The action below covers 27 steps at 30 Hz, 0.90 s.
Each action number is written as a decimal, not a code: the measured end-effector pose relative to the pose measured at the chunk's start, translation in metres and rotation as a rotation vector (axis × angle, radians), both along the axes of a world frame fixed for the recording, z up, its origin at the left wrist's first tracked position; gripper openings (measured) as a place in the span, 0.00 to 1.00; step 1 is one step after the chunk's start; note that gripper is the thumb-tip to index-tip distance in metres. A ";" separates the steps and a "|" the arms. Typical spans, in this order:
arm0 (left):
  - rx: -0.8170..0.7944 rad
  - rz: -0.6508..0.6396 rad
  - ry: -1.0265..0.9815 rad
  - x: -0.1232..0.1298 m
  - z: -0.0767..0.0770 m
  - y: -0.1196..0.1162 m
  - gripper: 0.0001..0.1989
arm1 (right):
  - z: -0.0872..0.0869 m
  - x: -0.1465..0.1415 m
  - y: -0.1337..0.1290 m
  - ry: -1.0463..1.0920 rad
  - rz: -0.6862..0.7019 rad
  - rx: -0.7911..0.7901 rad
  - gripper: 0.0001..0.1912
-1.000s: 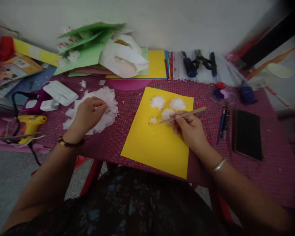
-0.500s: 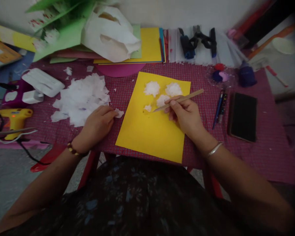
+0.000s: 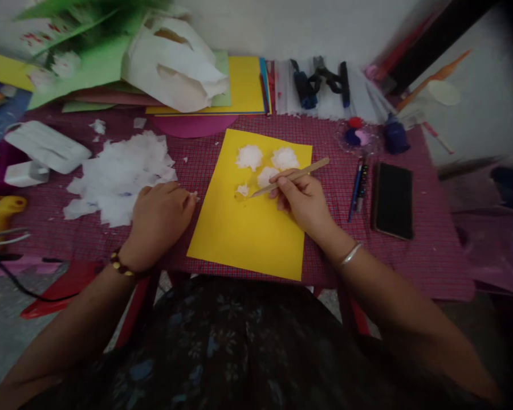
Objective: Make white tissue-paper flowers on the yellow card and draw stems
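My left hand [image 3: 165, 219] is closed beside the pile of white tissue paper pieces [image 3: 122, 173], pinching a small tissue paper piece [image 3: 194, 195] that is mostly hidden by the fingers. My right hand [image 3: 301, 199] grips a slim, pointed wooden stick [image 3: 312, 167] like a pen. The stick's tip is over or on a yellow sheet [image 3: 243, 239], close to a small white tuft [image 3: 243, 190] and a darker, wet-looking spot. Three larger white tissue puffs sit on the sheet's upper part, the nearest puff [image 3: 267, 176] partly behind my right fingers.
Right of the sheet lie a blue pen [image 3: 355, 191] and a black phone-like slab [image 3: 393, 199]. Coloured papers [image 3: 243, 85] and a black-handled tool [image 3: 320, 85] are at the back. A yellow glue gun [image 3: 0, 216] and white adapter [image 3: 47, 145] stand left.
The view has swung to the right. The tissue piece in my left fingers shows much less than before, and that hand has turned more knuckles-up. My right hand keeps the stick near the small tuft.
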<state>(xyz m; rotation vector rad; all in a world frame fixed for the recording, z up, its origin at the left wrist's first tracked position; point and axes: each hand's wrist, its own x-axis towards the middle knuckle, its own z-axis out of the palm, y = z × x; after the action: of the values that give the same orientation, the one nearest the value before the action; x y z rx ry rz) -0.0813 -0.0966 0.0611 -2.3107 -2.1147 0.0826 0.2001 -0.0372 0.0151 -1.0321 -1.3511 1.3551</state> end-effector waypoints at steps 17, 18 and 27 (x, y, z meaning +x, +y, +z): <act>-0.242 -0.083 -0.711 0.025 0.025 0.080 0.17 | -0.010 -0.003 0.002 -0.057 0.066 0.080 0.20; -0.279 -0.056 -0.768 0.027 0.022 0.082 0.17 | -0.011 -0.003 0.002 -0.054 0.068 0.072 0.20; -0.429 0.179 -1.094 0.031 0.004 0.086 0.08 | -0.013 -0.005 0.005 -0.065 0.058 0.060 0.20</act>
<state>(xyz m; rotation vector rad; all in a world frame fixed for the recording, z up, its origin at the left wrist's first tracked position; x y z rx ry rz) -0.0508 -0.0111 0.0656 -2.7354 -2.9739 -1.0656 0.1946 -0.0317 0.0021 -1.0115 -1.4708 1.3254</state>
